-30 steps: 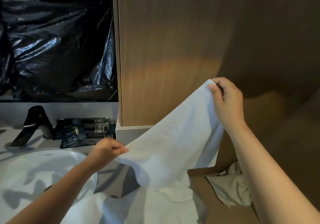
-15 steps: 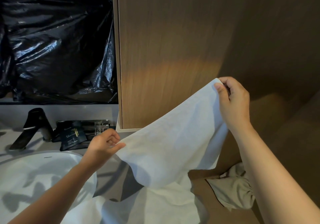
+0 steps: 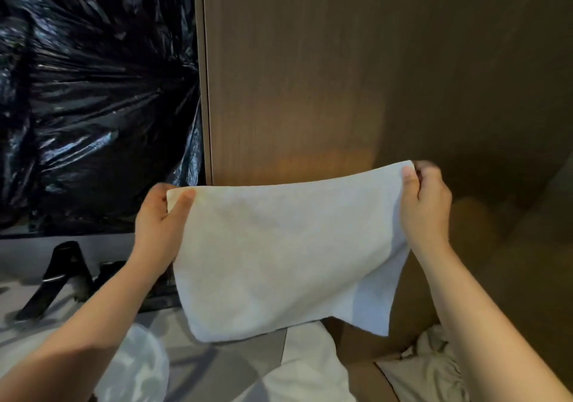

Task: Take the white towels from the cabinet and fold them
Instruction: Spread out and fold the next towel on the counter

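Observation:
A white towel (image 3: 279, 255) hangs stretched in the air in front of the wooden cabinet wall (image 3: 310, 75). My left hand (image 3: 158, 224) pinches its upper left corner, thumb on the front. My right hand (image 3: 426, 206) pinches the upper right corner, slightly higher. The towel's top edge runs nearly level between the two hands, and its lower edge hangs free. A second white towel (image 3: 307, 367) lies on the counter below it. More crumpled white cloth (image 3: 431, 367) sits at the lower right.
A white sink basin (image 3: 136, 361) is at the lower left, with a black faucet (image 3: 59, 274) behind it. Black plastic sheeting (image 3: 93, 91) covers the wall on the left. Dark packets on the counter are mostly hidden behind my left arm.
My left hand has risen from near the counter to almost the height of my right hand. The towel, slanted before, now hangs flat and wide between both hands.

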{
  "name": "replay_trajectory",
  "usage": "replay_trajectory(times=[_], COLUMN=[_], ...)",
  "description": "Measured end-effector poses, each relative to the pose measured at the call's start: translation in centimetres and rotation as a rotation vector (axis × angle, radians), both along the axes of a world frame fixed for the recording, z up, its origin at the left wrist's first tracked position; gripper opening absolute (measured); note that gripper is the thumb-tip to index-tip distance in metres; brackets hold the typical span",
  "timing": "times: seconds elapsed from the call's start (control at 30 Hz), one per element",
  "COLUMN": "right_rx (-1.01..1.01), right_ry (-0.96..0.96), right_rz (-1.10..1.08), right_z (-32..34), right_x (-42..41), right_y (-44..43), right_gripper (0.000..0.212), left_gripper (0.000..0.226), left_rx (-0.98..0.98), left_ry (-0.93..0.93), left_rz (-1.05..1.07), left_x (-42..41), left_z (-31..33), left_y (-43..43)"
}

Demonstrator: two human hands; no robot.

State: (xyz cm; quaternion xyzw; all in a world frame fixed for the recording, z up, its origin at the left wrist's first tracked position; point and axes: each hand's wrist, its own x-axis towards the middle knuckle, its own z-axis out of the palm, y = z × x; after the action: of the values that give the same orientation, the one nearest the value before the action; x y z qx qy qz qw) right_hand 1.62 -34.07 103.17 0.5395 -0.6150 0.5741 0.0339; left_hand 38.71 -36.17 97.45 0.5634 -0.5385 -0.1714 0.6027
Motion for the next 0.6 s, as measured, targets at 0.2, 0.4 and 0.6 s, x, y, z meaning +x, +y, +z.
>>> replay_trajectory(times=[0.2, 0.4, 0.6], right_rx=[0.049, 0.029, 0.294], right_ry=[-0.092, -0.14, -0.113], right_rz=[-0.026, -0.038, -0.065], right_z=[-2.1, -2.7, -6.6], right_x=[-0.7, -1.0, -1.0], right_y=[0.8, 1.2, 1.3], right_gripper=[0.017, 0.015, 0.022], left_gripper=[0.004, 0.004, 0.009], left_rx=[-0.039, -0.097, 0.129], left_ry=[-0.087, -0.1, -0.152], left_rz=[-0.002, 0.009, -0.054], left_x=[0.2, 0.2, -0.9], left_z=[1.2, 2.0, -1.5], left_y=[0.1, 0.4, 0.5])
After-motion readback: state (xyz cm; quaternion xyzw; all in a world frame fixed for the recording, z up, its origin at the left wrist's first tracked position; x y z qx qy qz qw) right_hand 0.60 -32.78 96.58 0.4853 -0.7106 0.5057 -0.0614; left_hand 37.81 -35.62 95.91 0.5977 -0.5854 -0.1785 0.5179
